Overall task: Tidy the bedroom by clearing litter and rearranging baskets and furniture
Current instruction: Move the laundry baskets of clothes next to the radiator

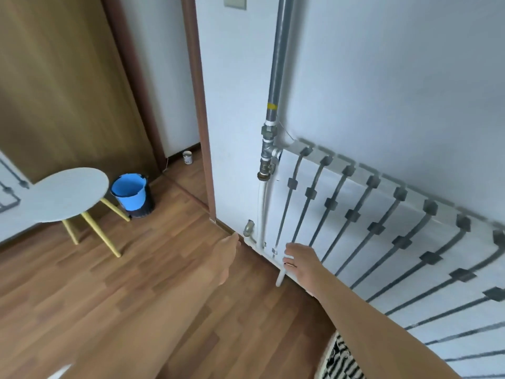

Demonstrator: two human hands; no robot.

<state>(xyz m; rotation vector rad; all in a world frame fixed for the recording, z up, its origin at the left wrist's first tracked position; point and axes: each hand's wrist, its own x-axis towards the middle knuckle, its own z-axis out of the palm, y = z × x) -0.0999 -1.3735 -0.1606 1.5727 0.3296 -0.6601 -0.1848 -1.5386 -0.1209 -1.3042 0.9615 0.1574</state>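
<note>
Floor: wood laminate (123,310), bare near the feet; striped cloth (338,359) at the bottom edge, what it is I cannot tell.
Left hand (225,258): empty, fingers together, reaching toward the skirting corner.
Right hand (302,265): empty, fingers loosely spread, at the white pipe (280,277) below the radiator (382,214).
Risk, near: fingers may knock the valve (266,157) or pipe; a hot radiator could burn.
Stool (62,195): well left, three yellow legs.
Bin (132,194): blue-lined, just behind the stool; legs may catch it if dragged.
Can (187,157): small, in the doorway, likely litter, easily missed.
</note>
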